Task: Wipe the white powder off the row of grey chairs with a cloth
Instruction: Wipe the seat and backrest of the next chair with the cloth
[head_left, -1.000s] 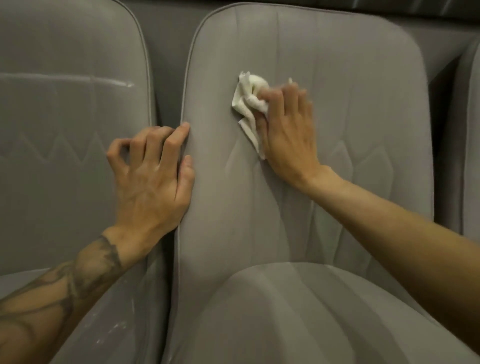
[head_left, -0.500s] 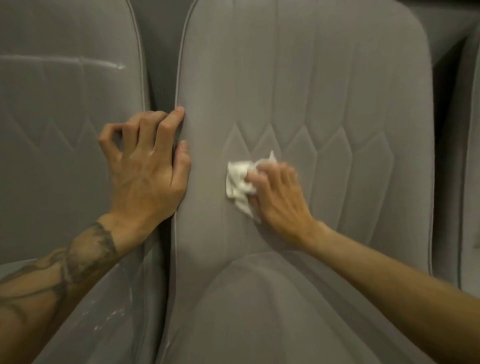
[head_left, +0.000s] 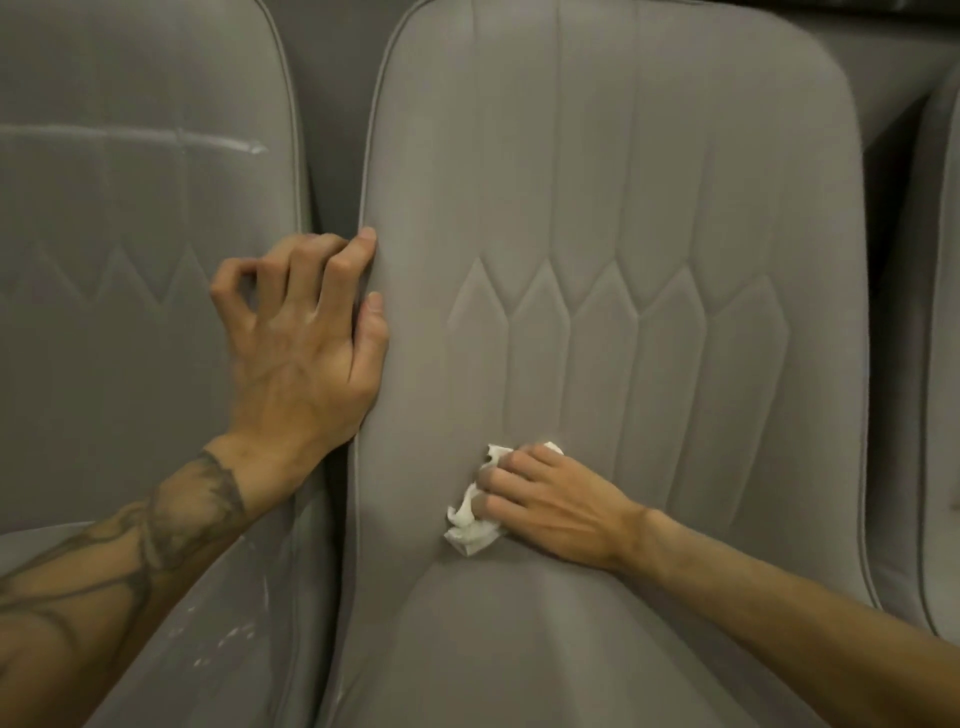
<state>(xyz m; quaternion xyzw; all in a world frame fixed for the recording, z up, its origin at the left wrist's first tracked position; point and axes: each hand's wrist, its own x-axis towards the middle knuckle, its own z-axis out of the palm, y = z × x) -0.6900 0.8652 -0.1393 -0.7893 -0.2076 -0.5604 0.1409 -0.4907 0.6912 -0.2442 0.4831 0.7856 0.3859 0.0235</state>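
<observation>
Cloth (head_left: 470, 530), crumpled, was gripped in right hand (head_left: 556, 499), low on middle chair (head_left: 623, 208) backrest by the seat crease. Left hand (head_left: 301, 353) curled round its edge, bracing. Best: press firmly, sweep into crease. White powder (head_left: 223, 143) streaked left chair (head_left: 130, 364).

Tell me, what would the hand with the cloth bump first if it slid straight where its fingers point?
Probably the other arm: the right hand with the white cloth points left across the chair back, toward the left wrist at its piped edge.
</observation>
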